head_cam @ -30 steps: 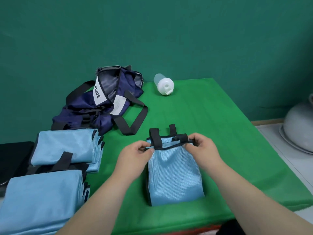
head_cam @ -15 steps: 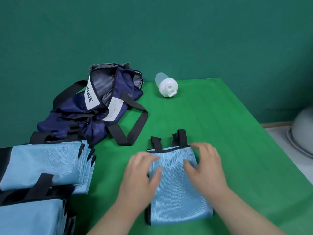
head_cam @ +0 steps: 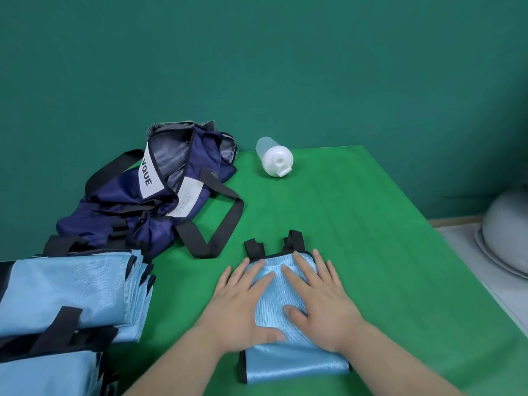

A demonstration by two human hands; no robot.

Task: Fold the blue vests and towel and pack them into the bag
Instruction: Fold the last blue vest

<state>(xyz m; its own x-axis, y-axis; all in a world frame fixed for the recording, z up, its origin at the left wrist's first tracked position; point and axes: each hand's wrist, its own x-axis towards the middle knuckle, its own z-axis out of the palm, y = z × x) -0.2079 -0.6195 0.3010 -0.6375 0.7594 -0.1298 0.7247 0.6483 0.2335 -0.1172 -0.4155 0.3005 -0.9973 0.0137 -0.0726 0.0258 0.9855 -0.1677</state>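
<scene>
A folded light-blue vest [head_cam: 294, 364] with black trim and two black straps lies on the green table [head_cam: 357, 224] in front of me. My left hand [head_cam: 243, 307] and my right hand [head_cam: 317, 298] both press flat on it, fingers straight and spread. A navy bag [head_cam: 148, 201] with black straps lies open at the far left of the table. Two stacks of folded blue vests sit at the left: the farther stack [head_cam: 77, 287] and the nearer stack [head_cam: 45, 372].
A white plastic bottle [head_cam: 275, 160] lies on its side near the back of the table. A grey rounded object [head_cam: 508, 238] sits off the table at the right. A teal wall stands behind the table.
Both hands let go of the vest's strap end and laid it down. They now lie flat on the folded vest. The view shifted, so the stacks sit farther left.
</scene>
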